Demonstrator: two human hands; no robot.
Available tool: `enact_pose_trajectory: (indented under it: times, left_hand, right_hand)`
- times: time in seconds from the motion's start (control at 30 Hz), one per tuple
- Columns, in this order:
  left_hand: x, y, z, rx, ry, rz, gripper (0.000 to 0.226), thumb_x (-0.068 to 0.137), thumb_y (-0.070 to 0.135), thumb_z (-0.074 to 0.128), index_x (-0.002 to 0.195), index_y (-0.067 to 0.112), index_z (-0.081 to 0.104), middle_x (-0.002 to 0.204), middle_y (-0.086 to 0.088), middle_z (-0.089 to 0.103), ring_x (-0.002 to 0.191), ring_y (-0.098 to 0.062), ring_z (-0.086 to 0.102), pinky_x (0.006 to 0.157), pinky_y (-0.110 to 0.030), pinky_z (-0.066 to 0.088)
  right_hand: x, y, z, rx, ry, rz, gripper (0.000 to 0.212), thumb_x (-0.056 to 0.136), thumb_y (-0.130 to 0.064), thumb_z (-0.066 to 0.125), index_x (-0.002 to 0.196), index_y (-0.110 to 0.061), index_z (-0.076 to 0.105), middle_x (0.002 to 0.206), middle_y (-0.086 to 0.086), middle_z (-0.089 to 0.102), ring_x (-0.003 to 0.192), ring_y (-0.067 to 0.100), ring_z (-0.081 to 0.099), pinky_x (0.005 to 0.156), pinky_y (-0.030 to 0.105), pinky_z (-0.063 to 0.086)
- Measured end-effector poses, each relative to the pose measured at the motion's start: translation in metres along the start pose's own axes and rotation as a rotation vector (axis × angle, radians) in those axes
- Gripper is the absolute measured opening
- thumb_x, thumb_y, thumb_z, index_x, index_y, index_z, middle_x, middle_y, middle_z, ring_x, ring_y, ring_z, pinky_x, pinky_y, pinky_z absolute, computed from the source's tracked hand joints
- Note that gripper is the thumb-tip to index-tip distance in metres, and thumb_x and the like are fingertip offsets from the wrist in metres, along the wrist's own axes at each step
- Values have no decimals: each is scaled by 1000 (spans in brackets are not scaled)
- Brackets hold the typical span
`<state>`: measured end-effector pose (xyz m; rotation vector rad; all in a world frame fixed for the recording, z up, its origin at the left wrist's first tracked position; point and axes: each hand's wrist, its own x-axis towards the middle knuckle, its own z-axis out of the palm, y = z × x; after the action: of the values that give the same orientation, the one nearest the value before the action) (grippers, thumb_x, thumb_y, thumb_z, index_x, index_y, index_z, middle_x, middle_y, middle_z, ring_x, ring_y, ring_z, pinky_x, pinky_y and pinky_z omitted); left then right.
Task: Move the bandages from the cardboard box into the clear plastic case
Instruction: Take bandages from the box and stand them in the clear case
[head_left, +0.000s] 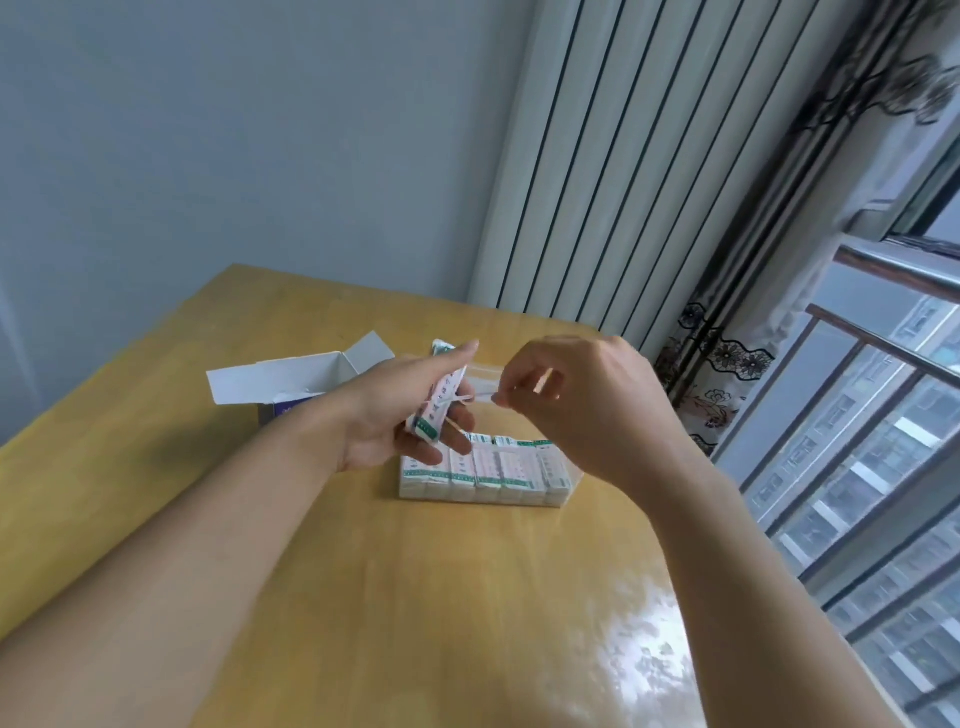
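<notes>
My left hand (400, 410) grips a small bundle of bandages (436, 400), white and pink with green ends, held above the table. A thin rubber band (467, 398) stretches from the bundle to my right hand (582, 400), which pinches it between thumb and fingertips. Below both hands lies the clear plastic case (569, 480), its base filled with a row of several bandage stacks (483, 470); its lid (483, 371) stands open behind my hands. The white cardboard box (291, 384) stands open at the back left, its inside hidden.
Everything rests on a yellow wooden table (363, 597), glossy with window glare at the front right. A radiator (623, 171) and a patterned curtain (737, 332) stand behind the table's right edge, with a window further right.
</notes>
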<state>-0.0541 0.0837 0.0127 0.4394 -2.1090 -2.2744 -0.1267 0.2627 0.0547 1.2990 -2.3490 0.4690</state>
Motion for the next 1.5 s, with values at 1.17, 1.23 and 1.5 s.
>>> enact_pose_trajectory:
  times: [1.17, 1.23, 1.5]
  left_hand:
    - [13, -7, 15, -45, 65, 75, 38, 69, 27, 80, 101, 12, 64, 65, 0, 66, 53, -11, 63, 38, -16, 40]
    - [12, -7, 16, -76, 66, 71, 36, 71, 24, 79, 102, 11, 66, 65, 0, 68, 54, -12, 66, 40, -16, 44]
    - [13, -7, 16, -105, 86, 80, 18, 82, 18, 76, 97, 13, 69, 67, 0, 71, 56, -12, 69, 40, -15, 45]
  right_hand:
    - [38, 19, 34, 544, -95, 95, 26, 87, -26, 79, 111, -36, 77, 86, -11, 74, 77, 3, 68, 70, 23, 57]
    - [38, 18, 36, 478, -68, 107, 25, 88, -29, 77, 111, -37, 76, 90, -12, 75, 79, -1, 66, 70, 17, 55]
    - [39, 16, 35, 506, -74, 103, 6, 83, -23, 82, 89, -25, 79, 77, -12, 74, 71, -3, 67, 62, 12, 52]
